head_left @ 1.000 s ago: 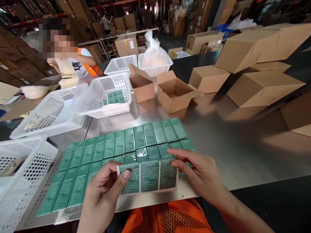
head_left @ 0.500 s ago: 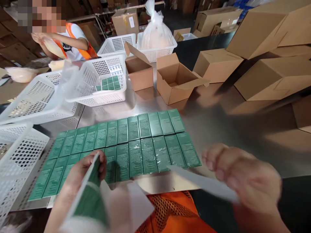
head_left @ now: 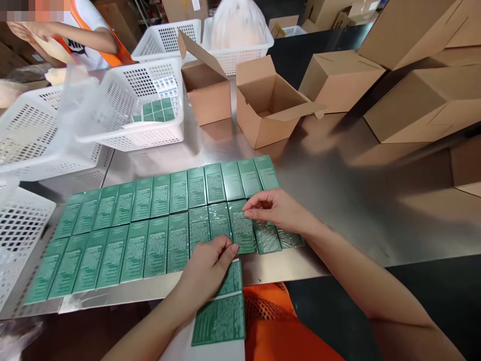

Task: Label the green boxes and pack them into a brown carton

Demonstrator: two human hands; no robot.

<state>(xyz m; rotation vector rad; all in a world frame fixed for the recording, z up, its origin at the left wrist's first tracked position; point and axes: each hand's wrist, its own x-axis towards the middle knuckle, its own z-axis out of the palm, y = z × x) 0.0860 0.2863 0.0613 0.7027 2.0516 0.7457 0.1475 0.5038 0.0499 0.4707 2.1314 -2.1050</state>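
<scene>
My left hand (head_left: 212, 260) is closed on a white-backed sheet of green stickers (head_left: 220, 321), which hangs at the table's front edge. My right hand (head_left: 276, 210) pinches the upper part of a single green sticker (head_left: 243, 231). This sticker lies over a box in the front row, with my left thumb close to its lower left corner. Whether it is stuck down all over I cannot tell. Two rows of green boxes (head_left: 160, 198) lie side by side beneath and around my hands. Boxes near my right hand have a shiny clear wrap.
Open brown cartons (head_left: 268, 133) stand behind the rows, with more cartons (head_left: 340, 82) to the right. White perforated baskets (head_left: 150, 138) line the left, one holding green-printed items (head_left: 158, 110). A person in an orange vest (head_left: 99, 42) works at the far left.
My right hand has moved left and down over the front row with the sticker, which showed its white side before. My left hand has moved right, and its sheet now faces up.
</scene>
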